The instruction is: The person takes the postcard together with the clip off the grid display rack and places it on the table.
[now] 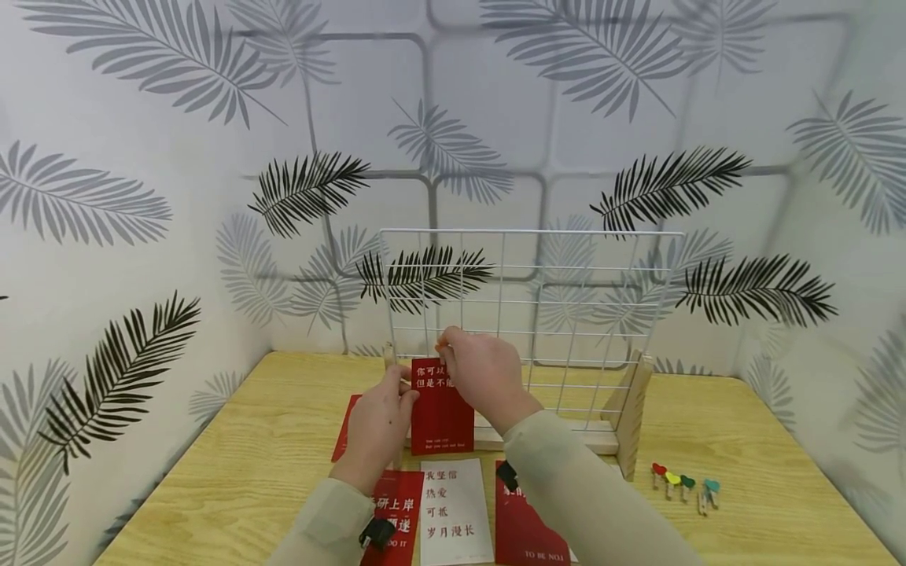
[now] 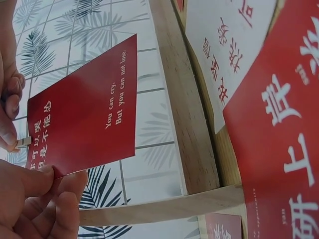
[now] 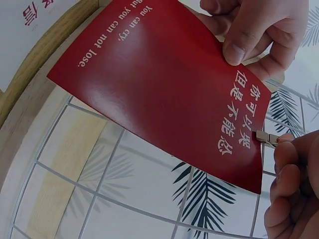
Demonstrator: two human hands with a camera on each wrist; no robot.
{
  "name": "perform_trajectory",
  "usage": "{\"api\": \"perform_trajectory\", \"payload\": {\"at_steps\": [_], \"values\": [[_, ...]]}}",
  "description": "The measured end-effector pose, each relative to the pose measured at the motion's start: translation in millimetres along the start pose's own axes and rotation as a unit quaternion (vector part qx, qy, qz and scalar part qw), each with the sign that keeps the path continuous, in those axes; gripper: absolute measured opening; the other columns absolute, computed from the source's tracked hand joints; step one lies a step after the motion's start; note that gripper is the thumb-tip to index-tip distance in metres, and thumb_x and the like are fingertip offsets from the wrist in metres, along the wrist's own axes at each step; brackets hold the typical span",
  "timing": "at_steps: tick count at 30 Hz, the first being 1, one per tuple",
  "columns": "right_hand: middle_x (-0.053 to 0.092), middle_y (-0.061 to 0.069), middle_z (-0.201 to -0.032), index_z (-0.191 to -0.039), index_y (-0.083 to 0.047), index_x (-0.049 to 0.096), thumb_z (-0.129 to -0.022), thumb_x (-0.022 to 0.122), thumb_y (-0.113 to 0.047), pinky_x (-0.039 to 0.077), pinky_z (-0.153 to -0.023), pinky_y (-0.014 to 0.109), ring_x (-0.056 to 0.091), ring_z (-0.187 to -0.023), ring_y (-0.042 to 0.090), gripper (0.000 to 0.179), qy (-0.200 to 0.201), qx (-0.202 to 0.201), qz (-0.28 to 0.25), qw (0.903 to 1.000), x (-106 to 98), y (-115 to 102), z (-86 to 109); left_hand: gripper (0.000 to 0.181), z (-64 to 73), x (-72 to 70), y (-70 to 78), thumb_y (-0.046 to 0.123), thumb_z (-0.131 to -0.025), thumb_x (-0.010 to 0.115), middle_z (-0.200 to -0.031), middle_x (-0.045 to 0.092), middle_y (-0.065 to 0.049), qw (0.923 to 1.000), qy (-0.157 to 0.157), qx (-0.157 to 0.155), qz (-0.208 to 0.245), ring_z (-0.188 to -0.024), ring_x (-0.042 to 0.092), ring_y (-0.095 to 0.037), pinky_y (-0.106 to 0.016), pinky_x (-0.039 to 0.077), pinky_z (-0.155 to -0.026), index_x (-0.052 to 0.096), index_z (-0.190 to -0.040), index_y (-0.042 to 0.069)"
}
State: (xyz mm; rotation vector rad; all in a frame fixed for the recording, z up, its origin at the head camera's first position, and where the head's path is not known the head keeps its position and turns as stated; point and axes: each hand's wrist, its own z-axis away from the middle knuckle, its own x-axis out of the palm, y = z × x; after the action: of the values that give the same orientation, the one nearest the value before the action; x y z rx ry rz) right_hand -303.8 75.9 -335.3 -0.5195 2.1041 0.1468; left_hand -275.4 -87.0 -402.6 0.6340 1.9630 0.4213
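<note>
A red card (image 1: 442, 424) with white lettering stands upright before the white wire grid (image 1: 531, 232), near its lower left. My left hand (image 1: 381, 417) pinches the card's left edge between thumb and fingers. At the card's top edge my right hand (image 1: 488, 373) pinches a small wooden clothespin (image 3: 266, 139), whose tip overlaps the card in the right wrist view. A bit of orange shows at the clothespin's outer end. Whether the clothespin also bites a grid wire I cannot tell.
In front of the grid's wooden stand (image 1: 633, 405) lie a white card (image 1: 456, 515), a red card (image 1: 403, 483) and another red card (image 1: 531, 534). Part of one more red card (image 1: 343, 440) shows behind the left hand. Several heart-topped clothespins (image 1: 686, 487) lie at right.
</note>
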Motion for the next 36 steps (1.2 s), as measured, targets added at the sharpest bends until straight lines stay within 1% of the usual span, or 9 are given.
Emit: {"api": "perform_trajectory", "payload": {"at_steps": [4,8,11,15,20,23,29,33,36], "values": [[0.067,-0.007,-0.069,-0.107,-0.023,0.072,-0.100,0.066,-0.031,0.038,-0.042,0.022,0.045,-0.046,0.007,0.012,-0.010,0.006,-0.010,0.9999,-3,1,0.6,0.028,-0.6,-0.6,-0.6,0.022,-0.099,0.068,-0.097,0.071,-0.001,0.9999,-0.007,-0.001,0.014,-0.063,0.059,-0.011,-0.027,0.047,-0.054,0.057,-0.124,0.014],[0.069,-0.008,-0.073,-0.105,-0.023,0.071,-0.100,0.066,-0.028,0.039,-0.043,0.023,0.046,-0.047,0.006,0.009,-0.019,0.002,-0.020,0.9996,-3,2,1.1,0.027,-1.2,-1.2,-0.6,0.022,-0.099,0.068,-0.097,0.071,-0.002,0.9995,-0.018,-0.012,0.024,-0.066,0.060,-0.012,-0.027,0.048,-0.055,0.058,-0.123,0.014],[0.067,-0.008,-0.070,-0.104,-0.023,0.070,-0.100,0.066,-0.026,0.039,-0.043,0.023,0.047,-0.048,0.006,0.006,-0.022,-0.005,-0.026,0.9994,-3,2,1.6,0.026,-1.0,-1.7,0.1,0.022,-0.099,0.068,-0.097,0.070,-0.002,0.9990,-0.025,-0.022,0.030,-0.069,0.060,-0.013,-0.028,0.051,-0.057,0.058,-0.122,0.015],[0.061,-0.008,-0.064,-0.102,-0.021,0.067,-0.100,0.066,-0.025,0.038,-0.043,0.024,0.046,-0.047,0.007,0.004,-0.017,-0.016,-0.025,0.9994,-1,5,2.6,0.024,-0.8,-2.9,0.8,0.021,-0.099,0.068,-0.096,0.070,-0.001,0.9987,-0.031,-0.025,0.030,-0.071,0.062,-0.014,-0.029,0.053,-0.059,0.058,-0.121,0.017],[0.056,-0.009,-0.058,-0.101,-0.020,0.065,-0.099,0.067,-0.025,0.037,-0.041,0.023,0.043,-0.044,0.006,0.005,-0.002,-0.028,-0.025,0.9993,-1,9,3.9,0.022,-1.6,-6.0,1.9,0.021,-0.100,0.067,-0.095,0.069,0.000,0.9988,-0.037,-0.021,0.026,-0.072,0.062,-0.013,-0.030,0.051,-0.059,0.058,-0.120,0.018],[0.056,-0.008,-0.059,-0.101,-0.021,0.064,-0.100,0.067,-0.024,0.037,-0.041,0.023,0.042,-0.043,0.005,0.005,0.008,-0.034,-0.032,0.9989,-3,10,4.3,0.022,-2.2,-7.9,2.3,0.022,-0.100,0.067,-0.095,0.069,0.001,0.9985,-0.042,-0.024,0.023,-0.072,0.061,-0.013,-0.029,0.050,-0.059,0.058,-0.120,0.018],[0.057,-0.009,-0.060,-0.104,-0.021,0.064,-0.100,0.067,-0.024,0.037,-0.043,0.023,0.043,-0.044,0.005,0.006,0.008,-0.029,-0.053,0.9981,-9,9,4.7,0.022,-2.8,-11.4,4.4,0.023,-0.100,0.066,-0.096,0.068,0.001,0.9981,-0.051,-0.027,0.022,-0.072,0.061,-0.013,-0.029,0.051,-0.058,0.058,-0.120,0.018],[0.059,-0.008,-0.061,-0.105,-0.020,0.065,-0.099,0.068,-0.024,0.038,-0.044,0.025,0.044,-0.045,0.005,0.007,0.015,-0.025,-0.067,0.9973,-14,10,6.6,0.022,-1.6,-15.3,5.4,0.022,-0.100,0.067,-0.097,0.068,0.001,0.9980,-0.052,-0.024,0.025,-0.075,0.061,-0.013,-0.030,0.052,-0.062,0.058,-0.119,0.018],[0.061,-0.008,-0.062,-0.106,-0.020,0.066,-0.099,0.068,-0.024,0.040,-0.045,0.025,0.045,-0.046,0.005,0.008,0.012,-0.019,-0.073,0.9971,-17,12,8.2,0.021,-1.2,-17.4,4.9,0.021,-0.100,0.067,-0.097,0.068,0.001,0.9980,-0.053,-0.023,0.026,-0.074,0.061,-0.013,-0.030,0.052,-0.063,0.058,-0.118,0.017]]}}
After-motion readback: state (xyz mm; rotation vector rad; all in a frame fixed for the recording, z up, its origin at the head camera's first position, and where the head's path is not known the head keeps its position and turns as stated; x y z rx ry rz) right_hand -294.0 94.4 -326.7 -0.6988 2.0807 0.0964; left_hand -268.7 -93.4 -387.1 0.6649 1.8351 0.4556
